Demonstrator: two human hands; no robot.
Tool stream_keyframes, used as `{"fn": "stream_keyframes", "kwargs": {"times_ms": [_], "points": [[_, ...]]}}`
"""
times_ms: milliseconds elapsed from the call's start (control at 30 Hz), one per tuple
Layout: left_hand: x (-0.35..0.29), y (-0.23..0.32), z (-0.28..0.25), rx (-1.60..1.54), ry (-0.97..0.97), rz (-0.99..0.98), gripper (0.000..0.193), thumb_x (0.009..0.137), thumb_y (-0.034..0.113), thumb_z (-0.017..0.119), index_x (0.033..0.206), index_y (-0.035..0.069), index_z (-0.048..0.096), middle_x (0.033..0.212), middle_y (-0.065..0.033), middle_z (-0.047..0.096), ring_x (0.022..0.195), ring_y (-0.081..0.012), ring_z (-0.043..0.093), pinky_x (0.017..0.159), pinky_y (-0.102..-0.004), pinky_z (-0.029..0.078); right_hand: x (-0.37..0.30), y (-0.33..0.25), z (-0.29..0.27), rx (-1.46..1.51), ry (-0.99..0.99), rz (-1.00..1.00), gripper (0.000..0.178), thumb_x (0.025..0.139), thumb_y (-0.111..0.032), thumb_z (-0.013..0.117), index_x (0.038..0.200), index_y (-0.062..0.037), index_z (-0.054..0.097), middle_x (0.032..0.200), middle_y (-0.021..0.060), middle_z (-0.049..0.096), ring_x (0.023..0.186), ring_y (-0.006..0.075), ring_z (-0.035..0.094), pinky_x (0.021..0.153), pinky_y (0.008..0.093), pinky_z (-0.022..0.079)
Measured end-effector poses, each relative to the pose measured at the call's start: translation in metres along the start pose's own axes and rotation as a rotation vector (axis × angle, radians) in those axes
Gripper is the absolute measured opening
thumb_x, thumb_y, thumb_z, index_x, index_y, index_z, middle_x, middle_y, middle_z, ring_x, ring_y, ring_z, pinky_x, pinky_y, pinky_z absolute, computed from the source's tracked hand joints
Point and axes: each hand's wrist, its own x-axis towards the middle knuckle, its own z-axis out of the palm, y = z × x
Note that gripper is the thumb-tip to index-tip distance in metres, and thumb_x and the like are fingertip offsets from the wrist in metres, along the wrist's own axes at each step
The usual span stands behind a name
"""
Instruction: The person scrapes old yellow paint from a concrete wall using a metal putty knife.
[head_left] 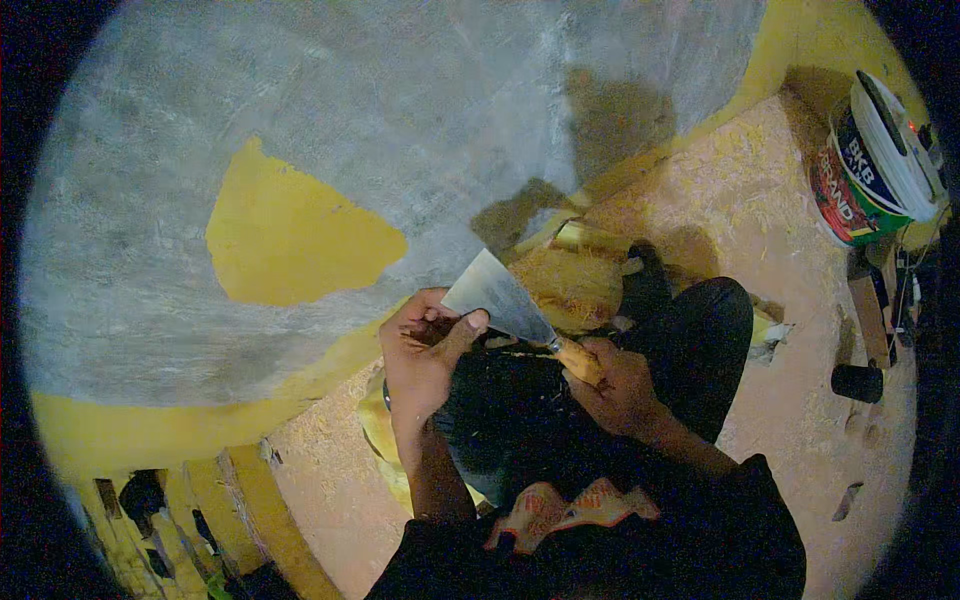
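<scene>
I hold a putty knife (503,305) with a wide metal blade and a wooden handle in front of my lap. My right hand (615,385) is wrapped round the handle. At the other end my left hand (425,345) has its thumb and curled fingers at the blade's lower corner and edge, closed on it. The blade tilts up toward the left. Beyond it stands a grey-coated wall (400,110), with a bare yellow patch (300,240) showing on its surface. Shadows fall on the wall beside the blade.
A paint bucket (855,190) with a pale lid stands at the far right. Near it are a dark cylindrical object (857,383) and cables. Flakes litter the pinkish floor (745,190). At the lower left is a yellow slatted structure (220,500). My bent knees lie close below the hands.
</scene>
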Motion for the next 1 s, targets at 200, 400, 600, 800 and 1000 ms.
{"fn": "stream_keyframes", "kwargs": {"times_ms": [200,400,600,800,1000], "points": [[0.002,0.003,-0.01,0.039,-0.007,-0.065,0.018,0.07,-0.001,0.067,0.087,-0.001,0.06,0.073,-0.0035,0.06,0.065,-0.0076,0.053,0.06,-0.0209,0.042,0.0,-0.002,-0.007,-0.037,-0.028,-0.034,0.031,0.073,-0.016,0.063,0.097,-0.0013,0.051,0.074,0.0166,0.058,0.064,0.0327,0.059,0.056,0.0364,0.047],[0.018,-0.004,-0.031,0.013,0.165,0.093,0.014,0.074,0.004,0.064,0.086,-0.002,0.06,0.072,-0.0063,0.06,0.067,-0.0099,0.054,0.064,-0.0226,0.043,-0.01,0.01,-0.012,-0.047,0.036,0.061,0.032,0.073,-0.015,0.062,0.099,0.0003,0.051,0.076,0.0171,0.059,0.065,0.0302,0.06,0.058,0.0344,0.047],[0.012,-0.017,-0.016,-0.02,0.049,0.076,0.012,0.082,0.005,0.054,0.091,-0.003,0.056,0.071,-0.005,0.059,0.067,-0.0099,0.054,0.068,-0.024,0.044,-0.014,0.011,-0.011,0.069,0.095,0.325,0.031,0.075,-0.019,0.061,0.098,-0.0017,0.051,0.079,0.018,0.059,0.071,0.0321,0.06,0.062,0.0371,0.048],[-0.003,-0.007,0.029,0.002,-0.211,0.065,0.018,0.073,-0.004,0.063,0.087,0.001,0.052,0.074,-0.0035,0.058,0.069,-0.0087,0.054,0.066,-0.0223,0.045,-0.011,0.006,0.001,0.035,0.096,0.275,0.029,0.076,-0.019,0.061,0.098,-0.0029,0.051,0.078,0.0177,0.059,0.07,0.0339,0.059,0.059,0.0384,0.048],[-0.007,-0.01,0.035,0.026,-0.101,0.0,0.02,0.072,-0.004,0.064,0.074,0.004,0.046,0.071,-0.0009,0.055,0.067,-0.0056,0.051,0.062,-0.0204,0.043,-0.008,0.002,0.004,-0.042,0.09,0.146,0.028,0.074,-0.014,0.062,0.096,-0.0016,0.05,0.073,0.0164,0.058,0.064,0.0323,0.059,0.056,0.037,0.047]]}}
